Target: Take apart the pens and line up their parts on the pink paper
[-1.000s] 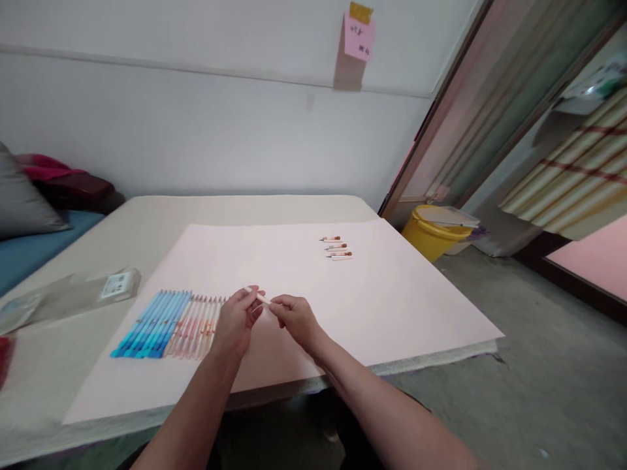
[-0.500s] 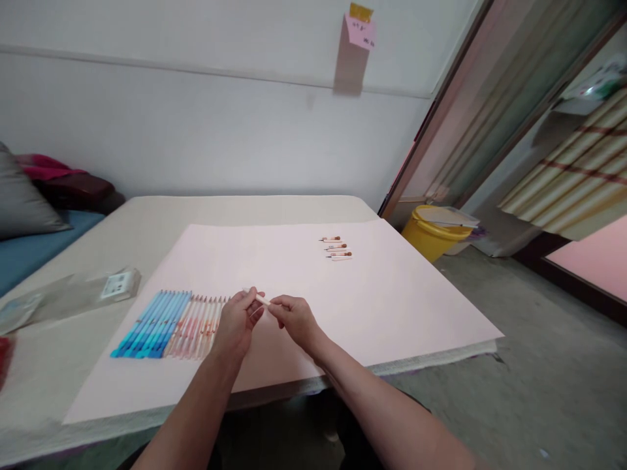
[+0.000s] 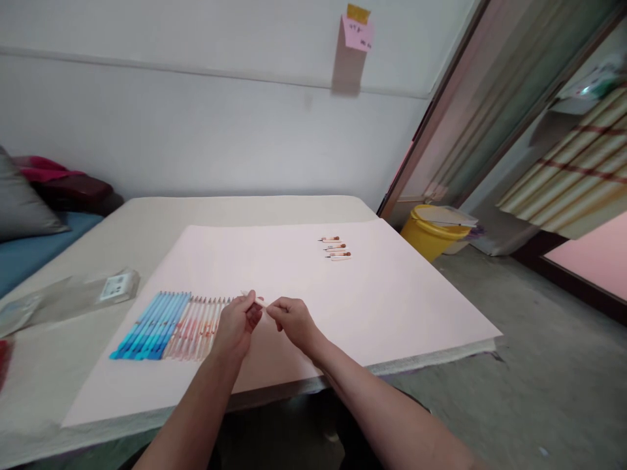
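Note:
A slim cream-coloured pen is held between my two hands over the pink sheet. My left hand pinches its far end between thumb and fingers. The near end is in the closed fingertips of my right hand, which hide part of it. To the left, a row of blue pens lies side by side on the sheet. Beside them is a row of pale pens with orange-brown marks, partly covered by my left hand. Farther back lie several short slim pieces with dark tips and brown ends.
The large pink sheet covers much of the cream table. Clear plastic packaging lies at the left. A grey cushion is beyond it. A yellow bucket stands on the floor past the right edge.
Both hands keep hold of the pen, with only slight finger movement around it. The view has shifted a little; the things on the table stay put.

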Available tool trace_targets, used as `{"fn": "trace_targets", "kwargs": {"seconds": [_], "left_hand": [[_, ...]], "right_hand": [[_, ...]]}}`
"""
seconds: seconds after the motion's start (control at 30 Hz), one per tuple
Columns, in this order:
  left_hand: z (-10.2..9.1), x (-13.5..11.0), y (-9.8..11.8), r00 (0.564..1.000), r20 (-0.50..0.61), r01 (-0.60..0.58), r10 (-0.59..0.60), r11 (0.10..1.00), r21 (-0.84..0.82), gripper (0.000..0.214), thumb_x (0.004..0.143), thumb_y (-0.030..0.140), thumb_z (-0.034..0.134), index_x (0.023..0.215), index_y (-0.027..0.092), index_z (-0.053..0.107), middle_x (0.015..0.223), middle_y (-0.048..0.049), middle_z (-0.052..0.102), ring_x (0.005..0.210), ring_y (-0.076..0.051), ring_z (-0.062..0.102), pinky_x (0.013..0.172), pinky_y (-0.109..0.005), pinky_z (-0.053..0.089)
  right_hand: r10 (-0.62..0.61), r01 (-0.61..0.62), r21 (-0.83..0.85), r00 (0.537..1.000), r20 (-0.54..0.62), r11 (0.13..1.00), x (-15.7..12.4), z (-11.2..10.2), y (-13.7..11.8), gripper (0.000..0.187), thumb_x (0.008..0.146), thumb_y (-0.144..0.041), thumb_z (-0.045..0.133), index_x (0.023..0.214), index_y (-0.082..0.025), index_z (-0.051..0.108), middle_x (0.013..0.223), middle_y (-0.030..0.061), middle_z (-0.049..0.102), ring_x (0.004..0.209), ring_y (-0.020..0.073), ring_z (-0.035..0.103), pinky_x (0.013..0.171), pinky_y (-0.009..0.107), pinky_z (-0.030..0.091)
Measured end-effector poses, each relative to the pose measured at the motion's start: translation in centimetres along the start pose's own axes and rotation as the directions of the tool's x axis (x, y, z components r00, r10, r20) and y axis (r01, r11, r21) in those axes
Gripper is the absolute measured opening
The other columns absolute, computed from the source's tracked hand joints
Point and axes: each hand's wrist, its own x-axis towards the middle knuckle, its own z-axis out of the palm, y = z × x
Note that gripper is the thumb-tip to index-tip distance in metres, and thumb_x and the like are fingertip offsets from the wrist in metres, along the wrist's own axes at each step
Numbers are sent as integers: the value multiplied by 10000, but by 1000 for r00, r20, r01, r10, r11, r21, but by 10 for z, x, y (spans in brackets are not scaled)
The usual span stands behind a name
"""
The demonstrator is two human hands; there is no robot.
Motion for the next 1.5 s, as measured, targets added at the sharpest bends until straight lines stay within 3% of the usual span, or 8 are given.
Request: {"fn": "trace_targets", "kwargs": {"seconds": [0.2, 0.37, 0.57, 0.77, 0.97, 1.17, 1.33, 1.5], "left_hand": [[1, -1, 1, 998, 70, -4, 5, 1000, -10, 43, 754, 151, 637, 767, 112, 624, 850, -88, 663, 654, -92, 603, 534, -170, 499], [-1, 1, -2, 1000, 8, 4, -4, 1000, 16, 148, 715, 229, 704, 735, 118, 608, 744, -42, 636, 583, -70, 577, 505, -160, 478], [-2, 2, -2, 999, 51, 4, -5, 1000, 14, 56, 728, 146, 662, 751, 108, 628, 824, -79, 660, 648, -89, 607, 534, -165, 484], [0, -1, -2, 1000, 13, 23, -24, 999, 45, 174, 697, 249, 718, 743, 112, 620, 753, -47, 637, 601, -76, 583, 520, -172, 476], [-1, 1, -1, 998, 60, 17, -18, 999, 32, 101, 692, 168, 702, 719, 101, 631, 801, -72, 657, 636, -88, 601, 522, -169, 479], [-1, 2, -3, 1000, -5, 13, -13, 999, 39, 162, 698, 234, 716, 726, 120, 605, 746, -48, 642, 597, -85, 596, 508, -180, 483], [-2, 2, -2, 999, 47, 20, -21, 999, 25, 83, 718, 154, 680, 747, 112, 614, 809, -68, 654, 638, -87, 606, 527, -169, 484], [0, -1, -1, 1000, 10, 11, -11, 999, 33, 148, 720, 235, 697, 756, 121, 609, 778, -49, 645, 614, -84, 597, 516, -178, 485]], "right_hand": [[173, -178, 157, 984, 44, 972, 2, -1, 3, 216, 767, -328, 557, 634, -162, 594, 428, -60, 472, 393, 63, 317, 421, 206, 237], [80, -82, 73, 996, 29, 994, 2, 0, 3, 267, 762, -303, 563, 537, -160, 553, 437, -47, 476, 440, 66, 376, 462, 200, 284], [163, -167, 132, 986, 44, 977, 3, 1, 7, 253, 772, -350, 558, 615, -156, 598, 436, -51, 481, 399, 64, 327, 413, 207, 230], [97, -99, 100, 995, 32, 990, 2, 1, 5, 284, 774, -348, 566, 563, -158, 563, 431, -51, 477, 414, 59, 352, 443, 200, 260], [165, -170, 162, 985, 45, 972, 3, 2, 8, 249, 764, -353, 568, 622, -151, 607, 425, -53, 479, 388, 61, 324, 412, 206, 226], [110, -114, 137, 993, 32, 984, 2, 1, 7, 281, 769, -358, 571, 576, -154, 583, 437, -47, 490, 413, 61, 348, 438, 204, 253], [144, -148, 127, 989, 45, 981, 1, 1, 4, 268, 769, -346, 564, 579, -158, 578, 430, -48, 483, 398, 62, 332, 426, 208, 244], [127, -130, 114, 991, 36, 985, 1, 1, 3, 265, 774, -334, 560, 577, -157, 575, 435, -48, 487, 410, 60, 349, 444, 203, 259]]}}
